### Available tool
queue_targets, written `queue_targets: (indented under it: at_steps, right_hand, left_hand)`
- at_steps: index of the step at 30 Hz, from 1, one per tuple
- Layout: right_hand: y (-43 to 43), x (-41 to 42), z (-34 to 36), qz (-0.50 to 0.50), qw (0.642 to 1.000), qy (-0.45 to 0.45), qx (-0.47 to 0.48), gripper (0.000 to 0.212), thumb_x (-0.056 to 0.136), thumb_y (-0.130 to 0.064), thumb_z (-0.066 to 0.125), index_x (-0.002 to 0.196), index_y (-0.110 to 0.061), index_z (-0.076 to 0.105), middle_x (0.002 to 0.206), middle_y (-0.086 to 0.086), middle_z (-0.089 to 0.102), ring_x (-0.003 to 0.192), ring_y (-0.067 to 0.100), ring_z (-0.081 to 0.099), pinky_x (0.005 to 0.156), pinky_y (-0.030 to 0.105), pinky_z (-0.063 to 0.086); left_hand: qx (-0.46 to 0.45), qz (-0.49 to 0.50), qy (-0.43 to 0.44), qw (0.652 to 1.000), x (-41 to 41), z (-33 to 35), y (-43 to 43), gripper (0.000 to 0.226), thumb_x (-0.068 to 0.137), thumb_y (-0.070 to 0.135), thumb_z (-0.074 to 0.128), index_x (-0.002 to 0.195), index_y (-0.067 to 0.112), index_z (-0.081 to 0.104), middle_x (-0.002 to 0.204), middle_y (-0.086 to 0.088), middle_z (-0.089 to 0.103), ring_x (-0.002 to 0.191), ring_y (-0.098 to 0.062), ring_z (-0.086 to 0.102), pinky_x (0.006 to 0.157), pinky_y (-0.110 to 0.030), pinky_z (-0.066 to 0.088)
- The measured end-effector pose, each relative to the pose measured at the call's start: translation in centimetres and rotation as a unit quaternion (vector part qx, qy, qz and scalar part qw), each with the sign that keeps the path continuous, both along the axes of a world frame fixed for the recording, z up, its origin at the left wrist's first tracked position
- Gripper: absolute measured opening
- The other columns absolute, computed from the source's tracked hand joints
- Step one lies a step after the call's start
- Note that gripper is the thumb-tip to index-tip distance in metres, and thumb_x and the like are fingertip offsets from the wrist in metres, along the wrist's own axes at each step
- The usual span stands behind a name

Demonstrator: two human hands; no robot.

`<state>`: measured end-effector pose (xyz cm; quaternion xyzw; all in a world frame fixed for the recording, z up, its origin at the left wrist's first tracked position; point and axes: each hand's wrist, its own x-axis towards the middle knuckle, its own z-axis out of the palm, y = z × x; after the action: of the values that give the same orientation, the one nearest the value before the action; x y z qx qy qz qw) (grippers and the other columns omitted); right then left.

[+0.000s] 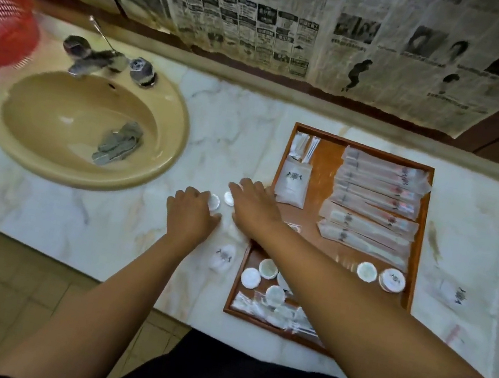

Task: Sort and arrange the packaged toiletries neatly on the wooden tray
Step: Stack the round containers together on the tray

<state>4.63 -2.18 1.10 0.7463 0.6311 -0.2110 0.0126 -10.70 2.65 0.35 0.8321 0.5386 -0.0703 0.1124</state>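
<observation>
While our left hand (193, 212) curls its fingers round a small round white wrapped disc (213, 203) on the white marble counter (235, 127), our right hand (255, 206) lies just beside it. Its fingers are stretched almost straight, tips at a second white disc (229, 198), and it grips nothing that we can see. Both hands are just left of the rectangular wooden tray (419, 250), and our right forearm crosses the tray's near left part. On the tray, long clear plastic sachets (376, 190) lie stacked along the right side. A frosted white pouch (292, 179) and narrow clear packets of white sticks (303, 146) sit at the far left. More round white discs (250, 277) are scattered near the front, two of them (366, 271) toward the right. Off the tray, a printed white round packet (223, 255) lies near our left wrist, and a clear printed sachet (449, 291) lies on the counter to the tray's right. Further left we see a beige oval sink (170, 142) holding a grey cloth (120, 144), and beyond it a red plastic basket (1, 28)
</observation>
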Motion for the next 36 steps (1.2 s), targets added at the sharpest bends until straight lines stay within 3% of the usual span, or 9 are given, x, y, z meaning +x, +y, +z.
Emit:
queue_targets:
  at_steps: [4,8,16,19,22,24,28,29,36]
  right_hand:
    - [0.7,-0.5,-0.8,0.002,0.999,-0.035,-0.006,0.034,0.095,-0.006,0.050,0.127,-0.016,0.058,0.126,0.009,0.052,0.115,0.033,0.052,0.093,0.043,0.036]
    - [0.9,-0.5,-1.1,0.000,0.999,-0.039,0.017,0.028,0.093,-0.007,0.055,0.119,-0.014,0.060,0.119,0.006,0.055,0.111,0.031,0.054,0.089,0.041,0.034]
    - [1.0,0.2,-0.8,0.016,1.000,0.003,0.023,0.032,0.084,-0.033,0.068,0.112,-0.019,0.066,0.112,0.002,0.057,0.109,0.027,0.052,0.094,0.042,0.032]
    - [-1.4,1.2,0.6,-0.103,0.980,0.144,0.089,0.048,0.080,-0.040,0.072,0.125,-0.023,0.066,0.117,-0.003,0.058,0.105,0.016,0.053,0.095,0.034,0.039]
    - [-6.1,3.1,2.8,-0.240,0.904,0.331,0.126,0.047,0.081,-0.026,0.080,0.127,-0.022,0.068,0.106,-0.003,0.061,0.089,0.010,0.060,0.088,0.025,0.049]
    - [-9.6,4.4,3.9,-0.328,0.838,0.417,0.124,0.038,0.086,-0.018,0.078,0.123,-0.024,0.071,0.103,0.001,0.070,0.090,0.013,0.068,0.088,0.030,0.056]
    - [-15.3,6.8,5.6,-0.503,0.595,0.612,0.133,0.019,0.103,-0.003,0.052,0.111,-0.008,0.068,0.099,0.018,0.072,0.078,0.023,0.071,0.077,0.034,0.061]
    - [-16.6,7.5,5.7,-0.523,0.561,0.627,0.137,0.018,0.105,-0.004,0.050,0.113,-0.003,0.066,0.099,0.020,0.073,0.078,0.024,0.071,0.076,0.034,0.061]
    - [-23.5,10.4,4.5,-0.601,0.489,0.609,0.169,0.015,0.106,-0.007,0.049,0.116,-0.002,0.059,0.106,0.025,0.070,0.085,0.035,0.075,0.078,0.042,0.064]
  left_hand:
    - [0.005,0.007,-0.017,1.000,0.0,-0.6,0.4,0.014,0.080,0.028,0.060,0.088,0.019,0.068,0.080,-0.002,0.054,0.073,-0.027,0.044,0.068,-0.035,0.029]
    - [0.003,0.015,-0.012,1.000,-0.4,-0.6,0.7,0.013,0.082,0.027,0.054,0.076,0.021,0.064,0.073,0.003,0.048,0.072,-0.029,0.050,0.064,-0.035,0.027]
    - [-0.015,0.051,-0.100,0.994,-1.6,0.7,0.5,0.023,0.081,0.038,0.065,0.099,0.023,0.070,0.099,0.003,0.067,0.094,-0.025,0.058,0.078,-0.036,0.029]
    - [-0.002,0.027,-0.138,0.990,-1.6,2.6,0.0,0.028,0.079,0.039,0.070,0.102,0.023,0.070,0.101,0.005,0.068,0.096,-0.024,0.059,0.079,-0.034,0.026]
    - [0.020,-0.030,-0.171,0.985,-0.2,4.4,-1.1,0.033,0.076,0.040,0.075,0.105,0.023,0.071,0.105,0.007,0.069,0.097,-0.023,0.060,0.081,-0.033,0.026]
    - [0.020,-0.073,-0.188,0.979,1.4,5.3,-2.2,0.034,0.076,0.040,0.077,0.105,0.023,0.071,0.105,0.007,0.070,0.097,-0.023,0.061,0.081,-0.032,0.025]
    - [-0.005,-0.155,-0.211,0.965,5.6,6.5,-4.8,0.035,0.075,0.042,0.079,0.104,0.024,0.071,0.104,0.004,0.070,0.095,-0.024,0.061,0.079,-0.033,0.025]
    - [-0.010,-0.174,-0.215,0.961,6.7,6.6,-5.5,0.033,0.075,0.042,0.078,0.103,0.024,0.070,0.102,0.004,0.070,0.094,-0.024,0.061,0.079,-0.033,0.026]
    - [-0.059,-0.273,-0.230,0.932,12.6,4.8,-9.8,0.040,0.075,0.046,0.079,0.108,0.025,0.074,0.105,0.004,0.073,0.096,-0.021,0.062,0.083,-0.035,0.042]
